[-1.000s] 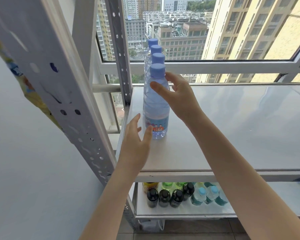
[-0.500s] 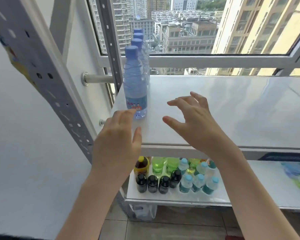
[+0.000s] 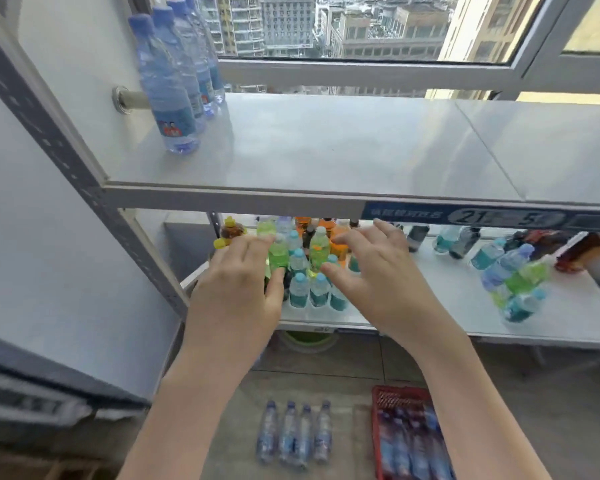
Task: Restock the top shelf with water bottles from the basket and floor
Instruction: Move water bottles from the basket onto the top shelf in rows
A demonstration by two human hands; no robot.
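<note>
Several blue-capped water bottles stand in a row at the left end of the grey top shelf. Below it, my left hand and my right hand hover with fingers spread, holding nothing, in front of the lower shelf. On the floor, several water bottles lie side by side. To their right a red basket holds more water bottles, somewhat blurred.
The lower shelf carries mixed drinks: green, teal, orange and dark bottles, with more at the right. A perforated metal upright stands at left beside a white wall. A window lies behind the shelf. A green bowl sits under the lower shelf.
Both hands dropped from the top shelf's front edge to below it, leaving the nearest bottle standing. The view tilted down, revealing the floor bottles and the red basket.
</note>
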